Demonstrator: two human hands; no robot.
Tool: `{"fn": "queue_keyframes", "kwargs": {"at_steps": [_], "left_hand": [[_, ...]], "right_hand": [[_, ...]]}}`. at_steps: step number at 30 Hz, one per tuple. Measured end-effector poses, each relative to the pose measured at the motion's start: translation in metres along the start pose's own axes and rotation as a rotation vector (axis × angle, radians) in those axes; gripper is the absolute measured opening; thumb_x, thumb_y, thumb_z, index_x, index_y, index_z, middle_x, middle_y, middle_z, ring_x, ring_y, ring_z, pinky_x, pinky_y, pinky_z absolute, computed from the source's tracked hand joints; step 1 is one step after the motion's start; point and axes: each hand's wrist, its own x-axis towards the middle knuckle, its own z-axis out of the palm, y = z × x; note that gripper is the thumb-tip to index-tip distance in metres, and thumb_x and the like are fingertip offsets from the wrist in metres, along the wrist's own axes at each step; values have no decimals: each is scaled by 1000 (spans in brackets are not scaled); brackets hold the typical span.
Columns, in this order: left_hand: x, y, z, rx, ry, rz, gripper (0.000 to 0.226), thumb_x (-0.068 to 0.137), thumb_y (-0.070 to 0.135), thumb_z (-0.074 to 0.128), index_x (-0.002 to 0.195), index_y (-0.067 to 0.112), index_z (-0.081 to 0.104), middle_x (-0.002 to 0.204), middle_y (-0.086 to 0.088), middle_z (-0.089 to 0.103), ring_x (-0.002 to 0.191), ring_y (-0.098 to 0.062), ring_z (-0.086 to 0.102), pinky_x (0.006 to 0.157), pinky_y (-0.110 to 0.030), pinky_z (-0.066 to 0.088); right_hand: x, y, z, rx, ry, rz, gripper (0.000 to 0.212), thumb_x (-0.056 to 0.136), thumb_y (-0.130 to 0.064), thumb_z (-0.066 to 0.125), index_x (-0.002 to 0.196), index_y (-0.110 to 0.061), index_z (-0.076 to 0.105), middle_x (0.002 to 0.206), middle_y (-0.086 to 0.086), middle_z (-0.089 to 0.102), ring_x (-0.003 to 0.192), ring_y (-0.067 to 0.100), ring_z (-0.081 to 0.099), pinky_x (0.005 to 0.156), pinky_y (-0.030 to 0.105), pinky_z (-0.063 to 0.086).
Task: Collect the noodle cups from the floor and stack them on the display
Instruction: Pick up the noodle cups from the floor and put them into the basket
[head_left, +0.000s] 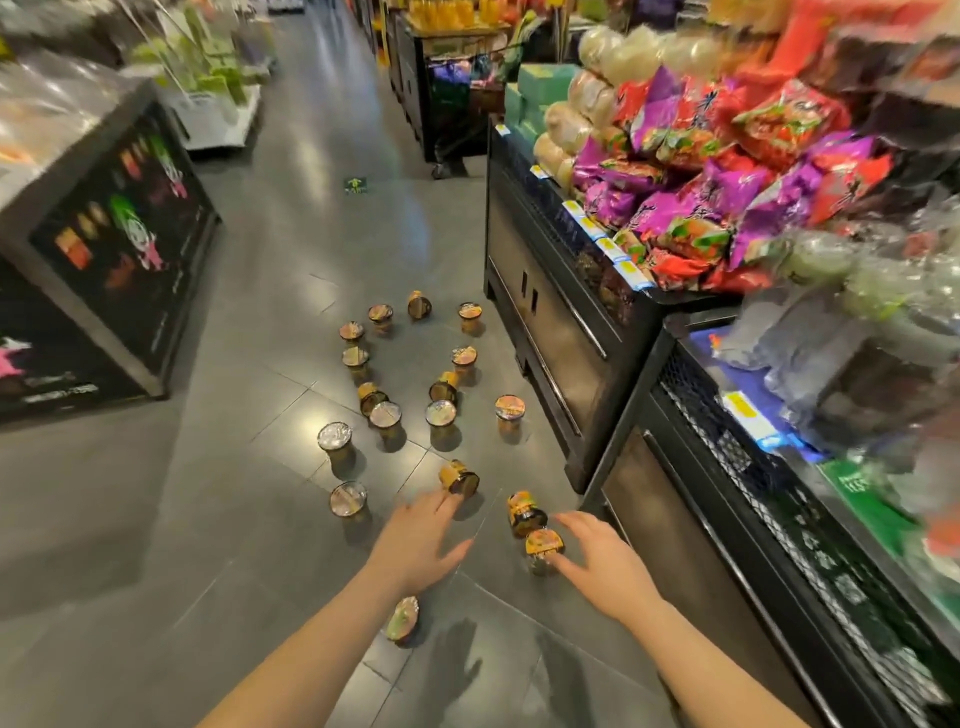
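Several yellow-and-black noodle cups lie scattered on the grey tiled floor, some upright, some tipped over. My left hand (415, 540) reaches out with straight fingers, its tips just short of a tipped cup (460, 477). My right hand (605, 564) hovers with spread fingers beside an upright cup (544, 545); another tipped cup (525, 512) lies just beyond it. One cup (402, 618) lies on its side under my left forearm. Neither hand holds anything. The black display (675, 415) stands to the right.
The right-hand display carries bagged noodles (727, 197) in purple and red wrappers, with price tags along its edge. A black promotional stand (119, 244) sits at the left. A black trolley (452, 119) stands farther down the aisle. Open floor runs between them.
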Motion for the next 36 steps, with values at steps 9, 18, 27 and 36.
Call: {"fn": "queue_keyframes", "kwargs": {"at_steps": [9,18,27,36], "left_hand": [[149,-56,39,-58,-86,-10,87,79,68,13,146,18,38,140,-1,47,126,-21,47,97,-37,44],[273,-108,159,-184,-124,-94,64,87,59,35,129,15,56,120,-4,61,100,-28,63,75,-41,55],[304,-138,363,-253,-257,-166,62,87,57,38,128,14,58,117,-4,62,104,-27,63,84,-39,54],[307,-136,531,-265,-368,-234,55,95,48,48,140,16,47,133,-3,54,118,-25,54,94,-38,46]], "right_hand": [[148,63,24,55,-106,158,66,92,-53,54,147,-23,36,149,-4,39,136,16,37,109,27,31],[272,144,122,125,-242,319,75,82,-61,59,144,-24,39,144,-4,42,133,17,41,103,28,35],[348,259,275,20,-418,315,90,75,-67,60,149,-25,30,153,-4,32,137,17,33,107,31,33],[387,344,433,-172,-492,254,115,67,-71,69,153,-36,2,162,1,-9,148,27,-7,117,51,15]]}}
